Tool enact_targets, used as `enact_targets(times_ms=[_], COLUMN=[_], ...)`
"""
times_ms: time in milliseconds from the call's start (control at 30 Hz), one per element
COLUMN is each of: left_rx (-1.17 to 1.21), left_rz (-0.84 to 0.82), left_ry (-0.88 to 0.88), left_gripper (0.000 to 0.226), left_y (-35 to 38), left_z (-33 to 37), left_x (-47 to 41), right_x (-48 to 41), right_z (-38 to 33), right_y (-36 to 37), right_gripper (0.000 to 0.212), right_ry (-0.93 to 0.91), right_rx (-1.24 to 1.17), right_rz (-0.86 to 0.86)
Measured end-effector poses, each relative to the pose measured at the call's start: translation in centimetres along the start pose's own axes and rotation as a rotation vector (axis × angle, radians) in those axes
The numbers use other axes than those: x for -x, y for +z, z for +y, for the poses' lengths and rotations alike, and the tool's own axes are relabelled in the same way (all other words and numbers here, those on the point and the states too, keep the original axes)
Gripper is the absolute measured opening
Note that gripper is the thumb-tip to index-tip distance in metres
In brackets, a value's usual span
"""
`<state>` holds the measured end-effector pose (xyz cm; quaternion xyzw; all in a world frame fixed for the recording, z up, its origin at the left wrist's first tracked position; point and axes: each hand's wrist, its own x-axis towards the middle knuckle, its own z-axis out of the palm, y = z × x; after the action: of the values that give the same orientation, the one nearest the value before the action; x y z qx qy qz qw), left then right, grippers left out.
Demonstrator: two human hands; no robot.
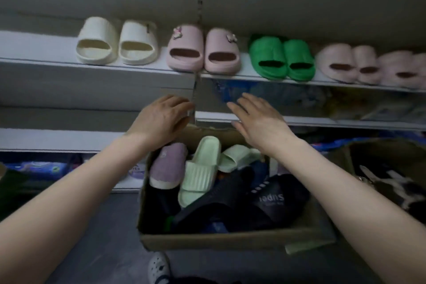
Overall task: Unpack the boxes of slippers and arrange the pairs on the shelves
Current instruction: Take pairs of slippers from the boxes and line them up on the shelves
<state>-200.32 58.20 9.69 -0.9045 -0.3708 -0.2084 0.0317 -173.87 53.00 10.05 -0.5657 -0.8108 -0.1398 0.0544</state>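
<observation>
- Well, both hands are bare of anything. The left hand [161,117] hovers over the far rim of the cardboard box [207,241] with fingers loosely bent. The right hand [255,117] is beside it, fingers straight and spread. Neither grips a slipper.
- The slippers to be unpacked lie jumbled in that box, on the floor below the shelves: a mauve slipper [168,166], two pale green slippers [198,173], and dark slippers [272,200] underneath. Grabbing the nearest two could make a mismatched pair, and I can't see the mauve one's mate.
- The pale green ones lie at different angles, one leaning on the dark pile. Pulling it out carelessly could drag its neighbours over the rim.
- On the top shelf [46,53] the cream pair [117,41], pink pair [202,50], green pair [281,60] and pale pink pairs [368,64] stand close to the front edge, crowded toward the right. Bare room shows only left of the cream pair, so squeezing a new pair in elsewhere could knock one off.
- The light is dim, so the dark slippers could easily be mixed up.
</observation>
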Motion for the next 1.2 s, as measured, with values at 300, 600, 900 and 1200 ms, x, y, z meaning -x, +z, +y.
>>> enact_targets(times_ms=[300,600,900,1200], left_rx=[0.239,0.434,0.487,0.547], left_rz=[-0.039,-0.254,-0.446,-0.829], left_ry=[0.171,0.357,0.305,-0.019], left_gripper=[0.035,0.043,0.052,0.049], left_y=[9.9,18.6,30.1,40.8], left_z=[23.7,40.3,51.7,58.8], left_x=[-3.2,-9.6,-22.2,-29.8], right_x=[28.1,45.2,51.6,52.6], right_z=[9.4,17.7,33.9,42.6], right_y=[0.8,3.3,7.1,12.0], right_gripper=[0.051,0.045,0.05,0.063], right_ry=[0.336,0.744,1.196,1.421], right_rx=[-0.041,-0.115,-0.218,-0.517], right_rz=[-0.094,-0.184,-0.336,-0.822])
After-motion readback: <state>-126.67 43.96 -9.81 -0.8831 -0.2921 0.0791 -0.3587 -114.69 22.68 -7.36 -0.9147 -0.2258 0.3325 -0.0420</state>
